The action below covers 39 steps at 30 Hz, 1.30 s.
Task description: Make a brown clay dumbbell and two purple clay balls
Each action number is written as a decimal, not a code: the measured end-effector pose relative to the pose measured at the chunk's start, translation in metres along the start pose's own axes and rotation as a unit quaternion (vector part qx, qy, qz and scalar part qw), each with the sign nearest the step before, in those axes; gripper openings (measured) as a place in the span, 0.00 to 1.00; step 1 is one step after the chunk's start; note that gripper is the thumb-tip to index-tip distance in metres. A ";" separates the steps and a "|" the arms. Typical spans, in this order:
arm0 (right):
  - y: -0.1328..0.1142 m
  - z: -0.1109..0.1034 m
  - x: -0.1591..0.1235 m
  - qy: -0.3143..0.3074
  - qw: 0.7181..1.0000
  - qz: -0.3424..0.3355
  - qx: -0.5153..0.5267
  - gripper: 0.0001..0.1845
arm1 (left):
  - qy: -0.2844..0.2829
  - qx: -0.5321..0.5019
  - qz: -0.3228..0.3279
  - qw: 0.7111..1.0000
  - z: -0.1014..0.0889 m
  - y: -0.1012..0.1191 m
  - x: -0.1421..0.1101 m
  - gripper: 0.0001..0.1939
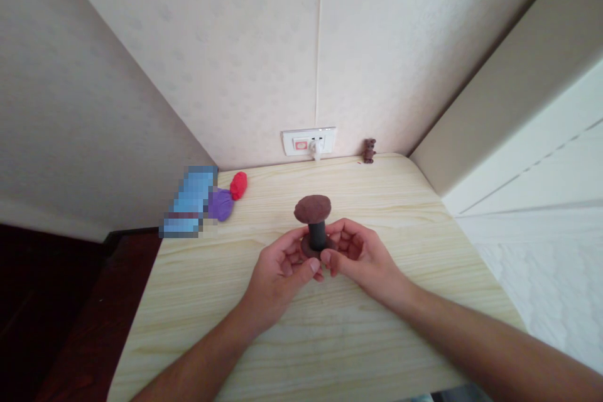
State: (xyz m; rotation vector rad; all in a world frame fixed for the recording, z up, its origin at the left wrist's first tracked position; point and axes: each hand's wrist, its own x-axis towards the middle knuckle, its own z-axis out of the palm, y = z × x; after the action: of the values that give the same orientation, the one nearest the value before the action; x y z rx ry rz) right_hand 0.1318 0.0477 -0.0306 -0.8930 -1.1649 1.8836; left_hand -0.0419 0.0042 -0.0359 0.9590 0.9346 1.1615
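A brown clay figure (313, 217) stands upright near the middle of the light wooden table (396, 213). It has a round flat cap, a dark grey stem and a brown disc base. My left hand (282, 267) curls around the base from the left, thumb at the front. My right hand (360, 254) cups the base from the right, fingertips pinching its edge. Both hands touch the base; the cap is free above them.
A purple clay lump (220, 204) and a red clay lump (239, 184) lie at the table's back left beside a blurred blue patch. A small brown clay bear (369, 151) stands against the wall. A wall socket (308, 141) sits behind. A white bed lies to the right.
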 end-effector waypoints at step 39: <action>-0.003 0.001 0.001 -0.014 0.999 0.007 0.040 0.22 | -0.049 -0.020 0.013 0.998 -0.003 0.004 0.001 0.23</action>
State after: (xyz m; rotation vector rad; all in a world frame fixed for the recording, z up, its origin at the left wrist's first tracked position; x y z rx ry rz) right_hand 0.1306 0.0493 -0.0276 -0.8345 -1.0942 1.9453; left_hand -0.0454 0.0064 -0.0334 0.9906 0.8195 1.1398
